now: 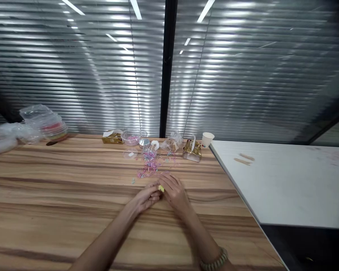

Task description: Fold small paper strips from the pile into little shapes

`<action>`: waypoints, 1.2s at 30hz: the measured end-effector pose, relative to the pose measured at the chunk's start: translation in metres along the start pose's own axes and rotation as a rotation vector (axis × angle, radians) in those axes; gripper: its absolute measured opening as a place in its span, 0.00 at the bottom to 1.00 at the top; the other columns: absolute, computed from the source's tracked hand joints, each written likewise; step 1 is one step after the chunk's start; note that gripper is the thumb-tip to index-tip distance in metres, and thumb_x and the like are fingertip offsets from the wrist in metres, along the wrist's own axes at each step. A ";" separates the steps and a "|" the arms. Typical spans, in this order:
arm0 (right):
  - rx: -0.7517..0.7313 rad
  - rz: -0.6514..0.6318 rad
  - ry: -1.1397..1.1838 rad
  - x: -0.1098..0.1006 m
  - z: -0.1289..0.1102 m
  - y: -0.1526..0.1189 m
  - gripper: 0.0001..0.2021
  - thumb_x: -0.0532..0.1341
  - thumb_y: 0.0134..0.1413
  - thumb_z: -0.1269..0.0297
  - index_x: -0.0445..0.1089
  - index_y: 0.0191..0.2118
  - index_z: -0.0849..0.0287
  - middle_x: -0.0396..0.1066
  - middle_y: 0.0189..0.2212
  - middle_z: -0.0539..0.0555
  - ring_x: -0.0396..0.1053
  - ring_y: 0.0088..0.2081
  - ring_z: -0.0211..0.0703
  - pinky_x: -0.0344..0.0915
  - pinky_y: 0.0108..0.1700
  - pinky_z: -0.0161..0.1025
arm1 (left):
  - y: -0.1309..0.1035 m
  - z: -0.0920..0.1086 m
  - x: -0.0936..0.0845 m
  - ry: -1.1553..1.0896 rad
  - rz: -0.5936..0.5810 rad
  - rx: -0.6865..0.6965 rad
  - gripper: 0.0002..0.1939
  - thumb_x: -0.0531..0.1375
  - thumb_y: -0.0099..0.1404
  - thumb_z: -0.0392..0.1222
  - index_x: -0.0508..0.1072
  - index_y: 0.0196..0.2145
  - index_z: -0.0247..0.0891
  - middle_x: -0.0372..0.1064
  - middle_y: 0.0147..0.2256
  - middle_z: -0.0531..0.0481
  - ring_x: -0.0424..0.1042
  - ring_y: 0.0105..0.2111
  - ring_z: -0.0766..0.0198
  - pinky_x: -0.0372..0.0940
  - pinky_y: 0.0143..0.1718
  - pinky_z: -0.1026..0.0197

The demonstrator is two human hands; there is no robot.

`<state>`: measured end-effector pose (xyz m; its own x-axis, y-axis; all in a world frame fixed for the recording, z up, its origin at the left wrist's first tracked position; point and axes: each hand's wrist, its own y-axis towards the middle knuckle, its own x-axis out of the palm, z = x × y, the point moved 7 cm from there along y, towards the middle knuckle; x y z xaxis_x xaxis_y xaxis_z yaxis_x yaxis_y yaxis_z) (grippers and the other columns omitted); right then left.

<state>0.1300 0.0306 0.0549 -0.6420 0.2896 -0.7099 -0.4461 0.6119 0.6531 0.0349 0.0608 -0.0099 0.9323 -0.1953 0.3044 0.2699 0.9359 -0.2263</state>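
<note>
My left hand (146, 197) and my right hand (173, 192) meet over the wooden table (59, 195), fingertips together around a small yellow piece (161, 188). Which hand grips it is hard to tell; both pinch at it. Just beyond the hands lies a scatter of small pastel beads (150, 165), pink, blue and white. A beaded bracelet (214, 260) circles my right wrist.
Along the far edge stand a clear bowl with pink bits (131, 137), a yellow box (112, 138), a crumpled clear bag (172, 142), a gold packet (192, 149) and a paper cup (207, 139). Plastic bags and containers (43, 122) sit far left. A white table (285, 180) adjoins on the right.
</note>
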 end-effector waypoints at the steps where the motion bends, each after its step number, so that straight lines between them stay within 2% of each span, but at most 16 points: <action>1: 0.064 0.058 0.009 -0.002 0.006 -0.002 0.15 0.44 0.62 0.69 0.66 0.45 0.62 0.69 0.43 0.60 0.61 0.50 0.44 0.57 0.51 0.46 | -0.001 -0.001 0.006 0.019 -0.039 -0.011 0.12 0.64 0.52 0.44 0.67 0.24 0.34 0.50 0.17 0.60 0.46 0.15 0.78 0.42 0.16 0.71; 3: 0.261 0.159 0.041 -0.005 0.025 -0.008 0.17 0.42 0.63 0.64 0.66 0.37 0.61 0.70 0.33 0.59 0.66 0.39 0.44 0.61 0.42 0.42 | -0.003 0.001 0.011 0.117 -0.062 0.022 0.14 0.63 0.52 0.49 0.69 0.26 0.34 0.55 0.18 0.58 0.50 0.17 0.75 0.45 0.17 0.70; 5: 0.491 0.234 0.097 -0.006 0.045 -0.016 0.18 0.40 0.64 0.60 0.63 0.33 0.59 0.67 0.26 0.55 0.65 0.31 0.43 0.61 0.34 0.39 | -0.004 0.015 0.005 0.362 0.034 0.203 0.15 0.61 0.54 0.51 0.71 0.25 0.34 0.61 0.22 0.53 0.58 0.21 0.70 0.53 0.22 0.67; 8: 0.732 0.312 0.193 -0.006 0.065 -0.026 0.18 0.38 0.63 0.54 0.59 0.32 0.57 0.66 0.25 0.53 0.65 0.29 0.42 0.59 0.31 0.37 | -0.006 0.035 -0.001 0.721 0.140 0.462 0.12 0.60 0.56 0.49 0.74 0.30 0.37 0.68 0.29 0.48 0.64 0.32 0.61 0.59 0.34 0.61; 10: 0.802 0.319 0.228 -0.005 0.070 -0.028 0.18 0.39 0.62 0.52 0.57 0.32 0.57 0.66 0.26 0.53 0.64 0.30 0.43 0.58 0.31 0.37 | -0.004 0.038 -0.001 0.856 0.152 0.512 0.13 0.60 0.55 0.48 0.74 0.36 0.39 0.69 0.32 0.48 0.65 0.34 0.59 0.58 0.37 0.61; 12: 0.817 0.295 0.237 -0.002 0.071 -0.027 0.17 0.40 0.60 0.51 0.56 0.32 0.57 0.66 0.27 0.54 0.64 0.31 0.44 0.58 0.31 0.37 | -0.001 0.035 0.001 0.955 0.175 0.494 0.14 0.62 0.54 0.47 0.73 0.38 0.40 0.69 0.33 0.48 0.66 0.34 0.59 0.58 0.35 0.62; 14: 0.801 0.254 0.224 0.002 0.069 -0.025 0.15 0.43 0.59 0.52 0.57 0.32 0.57 0.66 0.27 0.54 0.64 0.31 0.45 0.58 0.31 0.37 | 0.002 0.032 0.003 1.056 0.230 0.461 0.12 0.61 0.55 0.47 0.73 0.36 0.40 0.69 0.33 0.49 0.66 0.33 0.60 0.56 0.33 0.63; 16: 0.768 0.197 0.205 0.008 0.067 -0.023 0.12 0.46 0.57 0.55 0.57 0.32 0.58 0.65 0.27 0.54 0.64 0.30 0.44 0.57 0.31 0.37 | 0.003 0.030 0.005 1.142 0.275 0.438 0.08 0.58 0.58 0.46 0.72 0.32 0.39 0.68 0.31 0.49 0.66 0.32 0.61 0.55 0.31 0.63; 18: 0.733 0.127 0.203 0.015 0.065 -0.022 0.08 0.48 0.54 0.61 0.58 0.32 0.59 0.65 0.26 0.53 0.63 0.29 0.43 0.57 0.31 0.36 | 0.003 0.030 0.005 1.177 0.282 0.443 0.09 0.55 0.61 0.44 0.70 0.28 0.39 0.68 0.30 0.49 0.66 0.31 0.61 0.54 0.30 0.64; 22: 0.678 0.010 0.288 0.025 0.059 -0.018 0.07 0.51 0.49 0.67 0.63 0.33 0.61 0.66 0.24 0.51 0.62 0.26 0.40 0.55 0.28 0.33 | 0.003 0.034 0.002 1.036 0.228 0.495 0.08 0.54 0.61 0.41 0.69 0.27 0.38 0.68 0.28 0.49 0.65 0.30 0.62 0.55 0.31 0.64; 26: 0.663 -0.019 0.428 0.026 0.056 -0.016 0.09 0.54 0.51 0.61 0.67 0.33 0.62 0.68 0.24 0.51 0.63 0.26 0.39 0.56 0.29 0.32 | 0.005 0.036 -0.004 0.807 0.201 0.504 0.09 0.53 0.61 0.43 0.67 0.26 0.37 0.66 0.25 0.51 0.64 0.27 0.63 0.57 0.31 0.64; 30: 0.661 0.014 0.546 0.025 0.057 -0.015 0.13 0.55 0.53 0.56 0.68 0.34 0.62 0.70 0.27 0.52 0.64 0.28 0.39 0.58 0.30 0.32 | 0.008 0.032 -0.002 0.729 0.140 0.484 0.11 0.53 0.62 0.45 0.67 0.27 0.36 0.66 0.26 0.51 0.64 0.27 0.64 0.58 0.31 0.64; 36: 0.633 -0.004 0.417 0.027 0.054 -0.015 0.13 0.54 0.54 0.56 0.66 0.28 0.61 0.67 0.23 0.51 0.61 0.25 0.39 0.54 0.28 0.32 | 0.004 0.033 -0.001 0.684 0.113 0.500 0.11 0.52 0.63 0.46 0.67 0.28 0.36 0.65 0.27 0.51 0.63 0.29 0.64 0.59 0.33 0.63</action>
<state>0.1533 0.0691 0.0116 -0.8797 0.0613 -0.4716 -0.0867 0.9543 0.2858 0.0273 0.0746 0.0196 0.9310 -0.0763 -0.3569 0.1783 0.9484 0.2623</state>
